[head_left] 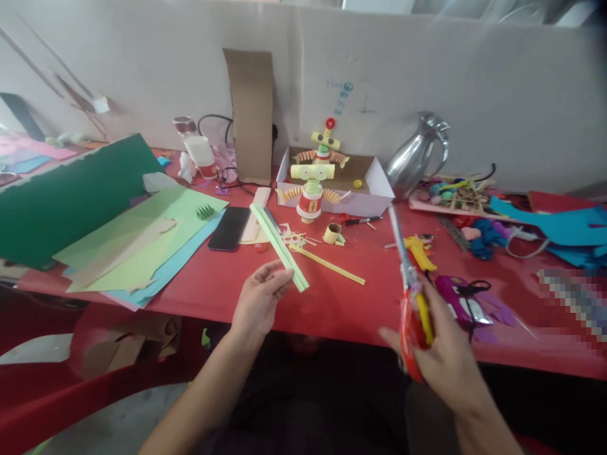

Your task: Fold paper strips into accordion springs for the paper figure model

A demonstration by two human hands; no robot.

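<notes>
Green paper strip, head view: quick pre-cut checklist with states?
1. Left hand grips the folded light-green paper strip at its near end: ok.
2. Right hand holds the red-and-yellow-handled scissors: ok.
3. Blades at the strip: not ok, well apart, tips pointing away.
4. Blades open: cannot tell, blurred.
5. Black phone off the strip: ok.
6. Red table bare beneath the strip's near end: ok.

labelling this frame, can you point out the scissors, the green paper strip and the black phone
scissors (pixel 411 303), head view, on the red and yellow handles in the right hand
green paper strip (pixel 279 248), head view, mid-length of the strip
black phone (pixel 229 228), head view, centre of its dark screen
</notes>
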